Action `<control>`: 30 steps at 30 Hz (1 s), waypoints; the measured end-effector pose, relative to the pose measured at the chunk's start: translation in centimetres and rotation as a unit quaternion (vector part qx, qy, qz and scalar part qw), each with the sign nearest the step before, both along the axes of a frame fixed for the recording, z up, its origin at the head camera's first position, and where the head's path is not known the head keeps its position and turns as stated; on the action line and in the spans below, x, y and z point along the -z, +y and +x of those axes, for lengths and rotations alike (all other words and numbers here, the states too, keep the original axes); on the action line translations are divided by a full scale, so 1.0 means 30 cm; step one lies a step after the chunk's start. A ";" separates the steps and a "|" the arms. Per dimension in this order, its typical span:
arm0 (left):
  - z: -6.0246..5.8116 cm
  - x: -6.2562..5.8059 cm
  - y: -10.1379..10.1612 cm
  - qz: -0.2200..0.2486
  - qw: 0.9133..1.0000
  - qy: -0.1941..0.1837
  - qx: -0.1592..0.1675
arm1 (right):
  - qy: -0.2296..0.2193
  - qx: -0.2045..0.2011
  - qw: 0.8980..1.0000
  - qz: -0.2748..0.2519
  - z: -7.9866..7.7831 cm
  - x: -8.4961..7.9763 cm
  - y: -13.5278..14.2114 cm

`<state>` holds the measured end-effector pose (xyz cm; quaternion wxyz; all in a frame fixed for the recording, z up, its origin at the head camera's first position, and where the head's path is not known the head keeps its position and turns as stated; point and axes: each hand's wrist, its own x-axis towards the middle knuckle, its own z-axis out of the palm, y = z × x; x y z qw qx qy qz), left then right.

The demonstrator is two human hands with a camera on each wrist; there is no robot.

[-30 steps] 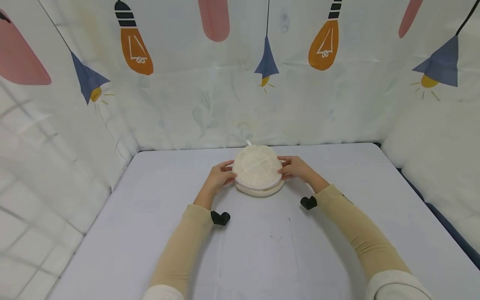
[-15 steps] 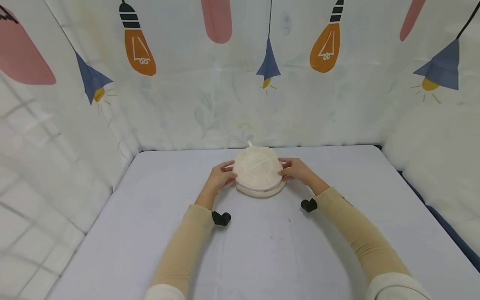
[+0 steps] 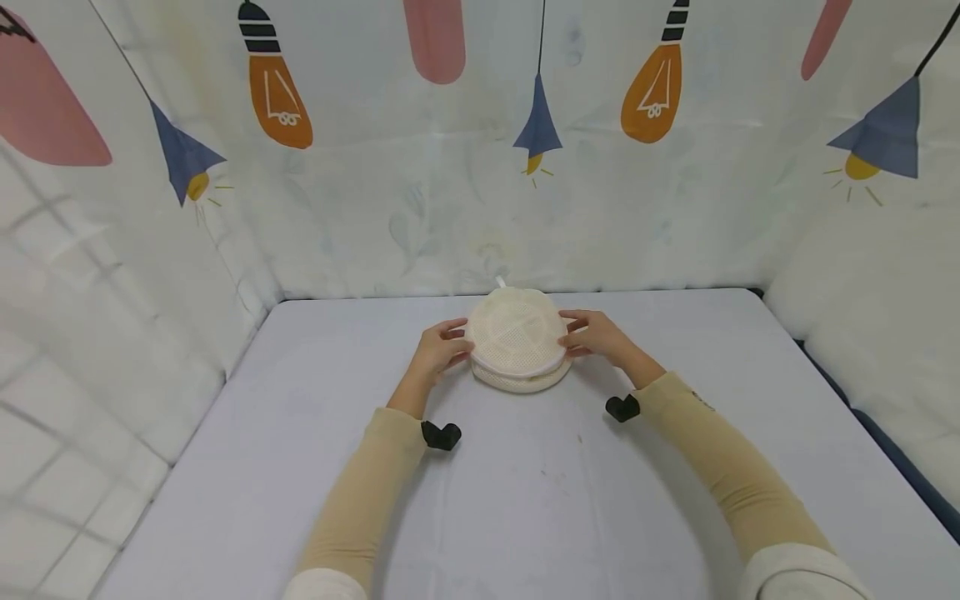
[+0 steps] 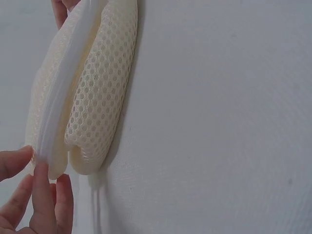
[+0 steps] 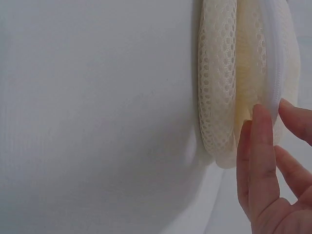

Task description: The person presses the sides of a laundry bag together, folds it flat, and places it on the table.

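A round cream mesh laundry bag [image 3: 517,333] lies squashed flat near the far edge of the table, a small white loop at its back. Its upper disc, edged by a white zipper band [image 4: 54,109], sits over a thicker honeycomb-mesh lower layer [image 4: 105,80]. At the bag's left side my left hand [image 3: 438,348] pinches the upper rim between thumb and fingers. My right hand [image 3: 596,337] does the same at the right side, thumb above and fingers [image 5: 262,151] against the band. A gap shows between the two layers in both wrist views.
The white-covered table [image 3: 517,500] has a few faint marks in front of the bag. A printed fabric curtain [image 3: 337,217] stands right behind the table and along the left side. Dark heart-shaped patches [image 3: 441,436] stick out by both wrists.
Both hands keep their hold at the bag's sides. The right hand and forearm have shifted very slightly to the right; the bag stays almost in place.
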<state>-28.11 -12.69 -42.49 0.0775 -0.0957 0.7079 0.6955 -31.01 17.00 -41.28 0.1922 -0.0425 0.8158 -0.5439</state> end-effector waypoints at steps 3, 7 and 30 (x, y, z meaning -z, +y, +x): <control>-0.001 -0.001 0.002 -0.002 1.000 0.001 -0.007 | 0.003 -0.006 1.000 0.003 0.001 -0.002 0.005; 0.001 -0.004 0.008 -0.009 1.000 0.004 -0.018 | 0.001 -0.009 1.000 0.000 0.003 0.000 0.003; -0.005 0.013 0.025 -0.034 0.999 0.006 -0.012 | 0.009 -0.017 0.999 0.042 -0.003 0.015 -0.010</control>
